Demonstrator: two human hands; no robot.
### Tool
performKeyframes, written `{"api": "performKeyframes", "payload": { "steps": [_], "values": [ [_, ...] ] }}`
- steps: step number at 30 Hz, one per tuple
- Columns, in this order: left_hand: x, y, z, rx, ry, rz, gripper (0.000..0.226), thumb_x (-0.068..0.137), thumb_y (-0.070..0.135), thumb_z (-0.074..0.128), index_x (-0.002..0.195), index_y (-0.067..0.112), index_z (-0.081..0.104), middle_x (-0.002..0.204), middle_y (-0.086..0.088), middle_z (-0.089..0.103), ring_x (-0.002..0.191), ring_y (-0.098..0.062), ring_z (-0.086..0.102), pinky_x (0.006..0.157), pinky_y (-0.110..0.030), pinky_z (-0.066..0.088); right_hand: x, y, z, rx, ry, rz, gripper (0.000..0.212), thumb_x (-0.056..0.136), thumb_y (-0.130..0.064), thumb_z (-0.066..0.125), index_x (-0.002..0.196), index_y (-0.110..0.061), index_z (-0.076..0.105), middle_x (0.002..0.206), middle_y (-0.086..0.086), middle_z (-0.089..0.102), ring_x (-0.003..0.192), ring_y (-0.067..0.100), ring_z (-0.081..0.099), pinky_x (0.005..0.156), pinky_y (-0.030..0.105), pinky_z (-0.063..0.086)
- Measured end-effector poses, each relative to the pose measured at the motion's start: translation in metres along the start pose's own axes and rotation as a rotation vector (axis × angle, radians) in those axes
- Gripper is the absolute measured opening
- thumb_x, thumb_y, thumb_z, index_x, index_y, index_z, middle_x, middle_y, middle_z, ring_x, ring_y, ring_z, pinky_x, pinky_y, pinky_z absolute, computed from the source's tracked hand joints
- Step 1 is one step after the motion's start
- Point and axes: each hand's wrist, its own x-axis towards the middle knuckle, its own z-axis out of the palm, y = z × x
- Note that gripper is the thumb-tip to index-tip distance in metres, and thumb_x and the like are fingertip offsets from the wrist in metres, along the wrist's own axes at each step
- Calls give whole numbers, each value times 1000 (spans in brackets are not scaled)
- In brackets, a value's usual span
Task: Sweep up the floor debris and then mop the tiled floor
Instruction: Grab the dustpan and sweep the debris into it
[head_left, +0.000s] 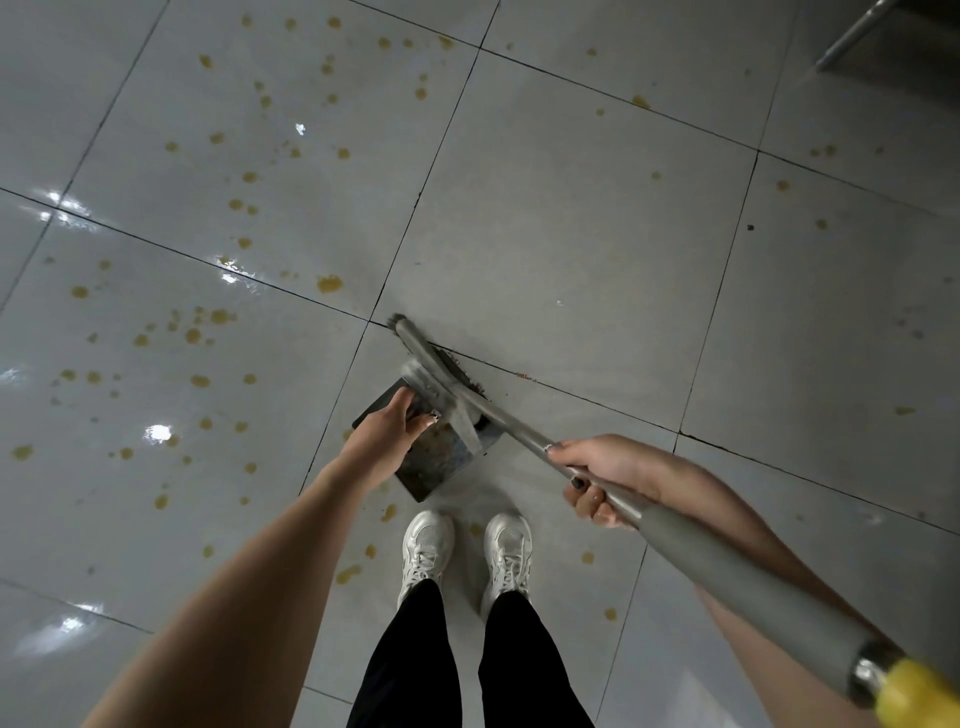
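We wear black trousers (415, 670) that narrow toward the ankles, and pale, silvery-white lace-up sneakers (427, 551) with mesh-like uppers. Our forearms (260, 571) are bare right to the picture's edge, as are our left hand (384, 439) and right hand (602, 475), whose fingernails (578, 483) carry dark polish.

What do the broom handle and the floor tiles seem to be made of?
Broom handle: probably metal, by its dull silver sheen; the thicker grey sleeve behind the grip is perhaps plastic. Floor tiles: likely glazed ceramic, pale grey and glossy, mirroring the lights at left.
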Motion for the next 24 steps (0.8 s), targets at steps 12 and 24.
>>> {"api": "performKeyframes", "payload": {
  "steps": [12, 24],
  "values": [
    [-3, -6, 1, -43, -42, 11, 36, 94, 42, 46, 125, 25, 41, 77, -1, 57, 64, -14, 58, 63, -33, 50, -43, -14, -45, -128, 240, -188, 12, 101, -27, 37, 107, -29, 47, 60, 2, 33, 23, 4, 32, 27, 8, 26],
    [-7, -4, 2, -32, -26, 0, 36, 94, 42, 47, 123, 21, 42, 68, 0, 55, 59, -13, 56, 53, -27, 43, 21, 8, 7, -68, 164, -54, 15, 100, -31, 37, 100, -16, 39, 56, -1, 38, 22, 2, 35, 27, 8, 29]
  ]
}}
